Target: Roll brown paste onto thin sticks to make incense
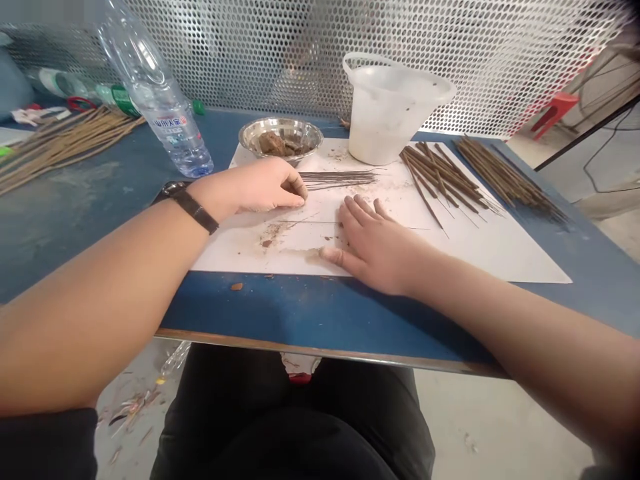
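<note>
My left hand (260, 187) rests on a white sheet (500, 247) with its fingers curled into a pinch beside the near end of a bundle of thin bare sticks (340, 178). What it pinches is too small to make out. My right hand (373, 240) lies flat and open on the sheet, fingers stretched over a single thin stick (310, 221) that runs across the paper. Brown smears and crumbs mark the sheet between my hands. A black watch is on my left wrist.
A metal bowl (281, 137) of brown paste and a white plastic tub (390, 110) stand at the sheet's far edge. Coated sticks (445, 177) lie right, more (510, 177) on the blue table. A water bottle (160, 100) and another stick pile (60, 143) lie left. Perforated screen behind.
</note>
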`<state>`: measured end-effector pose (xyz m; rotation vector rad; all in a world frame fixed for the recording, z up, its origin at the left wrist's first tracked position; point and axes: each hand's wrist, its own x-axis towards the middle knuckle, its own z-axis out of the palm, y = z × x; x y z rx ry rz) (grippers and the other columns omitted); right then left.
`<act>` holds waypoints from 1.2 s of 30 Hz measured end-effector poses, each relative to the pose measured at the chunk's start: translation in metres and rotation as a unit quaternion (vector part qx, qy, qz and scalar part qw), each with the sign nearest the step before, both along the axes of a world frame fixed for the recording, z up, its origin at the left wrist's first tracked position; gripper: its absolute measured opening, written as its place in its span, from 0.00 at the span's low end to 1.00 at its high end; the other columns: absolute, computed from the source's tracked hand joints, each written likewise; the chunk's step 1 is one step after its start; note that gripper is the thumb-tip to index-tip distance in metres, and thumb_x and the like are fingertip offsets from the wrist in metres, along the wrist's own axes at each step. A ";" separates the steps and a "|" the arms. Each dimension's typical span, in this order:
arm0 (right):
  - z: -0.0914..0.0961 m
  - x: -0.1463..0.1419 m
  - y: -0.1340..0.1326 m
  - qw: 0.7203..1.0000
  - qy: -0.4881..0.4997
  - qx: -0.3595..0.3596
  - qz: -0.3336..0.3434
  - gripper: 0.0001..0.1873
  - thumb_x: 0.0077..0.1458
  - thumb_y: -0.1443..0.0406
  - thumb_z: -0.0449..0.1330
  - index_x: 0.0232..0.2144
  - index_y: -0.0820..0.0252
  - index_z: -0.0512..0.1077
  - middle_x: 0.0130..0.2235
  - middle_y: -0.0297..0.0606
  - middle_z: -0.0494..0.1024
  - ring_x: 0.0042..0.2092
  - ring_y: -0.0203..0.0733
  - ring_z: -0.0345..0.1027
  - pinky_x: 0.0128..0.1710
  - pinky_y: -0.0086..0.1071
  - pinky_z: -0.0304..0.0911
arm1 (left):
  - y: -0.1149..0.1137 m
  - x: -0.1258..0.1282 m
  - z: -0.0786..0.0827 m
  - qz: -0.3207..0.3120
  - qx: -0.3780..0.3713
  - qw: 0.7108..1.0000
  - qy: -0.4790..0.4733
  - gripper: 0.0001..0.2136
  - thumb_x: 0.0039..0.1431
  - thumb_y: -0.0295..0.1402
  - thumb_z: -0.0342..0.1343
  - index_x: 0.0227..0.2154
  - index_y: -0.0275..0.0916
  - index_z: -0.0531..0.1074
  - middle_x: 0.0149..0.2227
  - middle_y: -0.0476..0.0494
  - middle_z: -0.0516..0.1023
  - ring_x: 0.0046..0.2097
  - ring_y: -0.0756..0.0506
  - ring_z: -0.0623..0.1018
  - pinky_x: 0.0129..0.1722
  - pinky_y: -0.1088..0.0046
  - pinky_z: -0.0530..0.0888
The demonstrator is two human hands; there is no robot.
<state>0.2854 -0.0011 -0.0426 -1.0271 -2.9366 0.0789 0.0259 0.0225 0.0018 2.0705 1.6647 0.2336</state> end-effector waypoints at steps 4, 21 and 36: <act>-0.001 -0.002 0.012 1.000 0.000 0.003 0.009 0.56 0.68 0.36 0.32 0.76 0.78 0.44 0.77 0.64 0.46 0.77 0.74 0.37 0.73 0.69 0.40 | 0.000 -0.001 -0.001 0.005 -0.003 1.000 -0.001 0.12 0.56 0.41 0.63 0.39 0.44 0.84 0.34 0.46 0.82 0.40 0.41 0.81 0.41 0.67 0.73; 0.001 -0.002 -0.005 1.000 0.000 0.008 0.010 0.56 0.68 0.36 0.36 0.76 0.77 0.46 0.77 0.64 0.47 0.77 0.73 0.38 0.73 0.67 0.44 | -0.005 0.003 0.003 -0.005 0.002 1.000 -0.027 0.11 0.54 0.41 0.64 0.37 0.43 0.85 0.34 0.45 0.84 0.39 0.41 0.81 0.40 0.66 0.74; -0.002 -0.004 0.000 0.999 0.030 -0.003 0.024 0.55 0.68 0.36 0.34 0.75 0.78 0.49 0.76 0.66 0.50 0.77 0.74 0.40 0.72 0.69 0.43 | -0.007 0.004 0.007 0.002 -0.006 1.000 -0.016 0.11 0.55 0.40 0.64 0.37 0.42 0.85 0.36 0.44 0.84 0.40 0.41 0.81 0.42 0.66 0.75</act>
